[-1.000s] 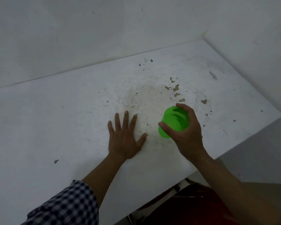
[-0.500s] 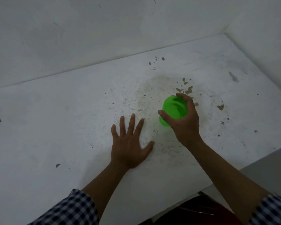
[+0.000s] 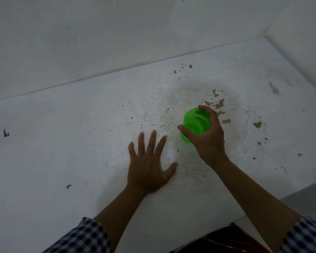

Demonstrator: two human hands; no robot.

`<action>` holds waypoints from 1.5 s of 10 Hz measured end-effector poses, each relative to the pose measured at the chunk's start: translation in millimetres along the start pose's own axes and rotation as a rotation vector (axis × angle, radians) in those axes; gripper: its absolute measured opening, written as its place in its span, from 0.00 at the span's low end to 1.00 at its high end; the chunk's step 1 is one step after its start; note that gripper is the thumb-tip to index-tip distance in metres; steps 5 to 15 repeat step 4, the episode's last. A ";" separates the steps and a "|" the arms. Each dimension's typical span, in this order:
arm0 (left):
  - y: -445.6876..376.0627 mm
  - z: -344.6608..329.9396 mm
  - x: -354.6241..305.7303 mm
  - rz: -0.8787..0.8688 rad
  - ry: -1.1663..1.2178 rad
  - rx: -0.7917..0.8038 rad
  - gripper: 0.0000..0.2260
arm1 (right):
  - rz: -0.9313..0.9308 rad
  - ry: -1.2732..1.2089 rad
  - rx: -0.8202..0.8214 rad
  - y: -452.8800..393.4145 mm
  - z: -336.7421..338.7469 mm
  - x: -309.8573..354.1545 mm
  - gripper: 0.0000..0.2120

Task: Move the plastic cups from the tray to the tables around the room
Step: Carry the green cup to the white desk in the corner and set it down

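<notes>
A bright green plastic cup (image 3: pixel 194 124) sits upside down on the white table (image 3: pixel 80 143), right of centre. My right hand (image 3: pixel 207 137) wraps around it from the near side, thumb on the left and fingers over the far edge. My left hand (image 3: pixel 150 165) lies flat on the tabletop just left of the cup, fingers spread, holding nothing. No tray is in view.
The tabletop is worn, with chipped paint patches (image 3: pixel 219 105) beyond the cup. White walls (image 3: pixel 117 33) close the table at the back and on the right. A dark red object (image 3: pixel 224 241) shows under the table's near edge.
My right hand has carried the green cup farther onto the table, away from the near edge. The view has shifted forward; the left hand stays flat.
</notes>
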State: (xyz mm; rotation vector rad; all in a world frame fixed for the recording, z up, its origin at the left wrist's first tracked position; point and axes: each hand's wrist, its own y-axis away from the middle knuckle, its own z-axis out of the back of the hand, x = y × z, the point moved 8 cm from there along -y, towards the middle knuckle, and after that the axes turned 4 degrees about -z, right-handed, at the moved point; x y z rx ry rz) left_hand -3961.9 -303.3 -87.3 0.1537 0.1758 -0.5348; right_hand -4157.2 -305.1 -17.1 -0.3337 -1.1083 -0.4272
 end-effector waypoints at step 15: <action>0.6 1.9 -2.2 0.006 -0.019 -0.011 0.40 | -0.041 -0.015 0.061 3.9 4.6 0.3 0.47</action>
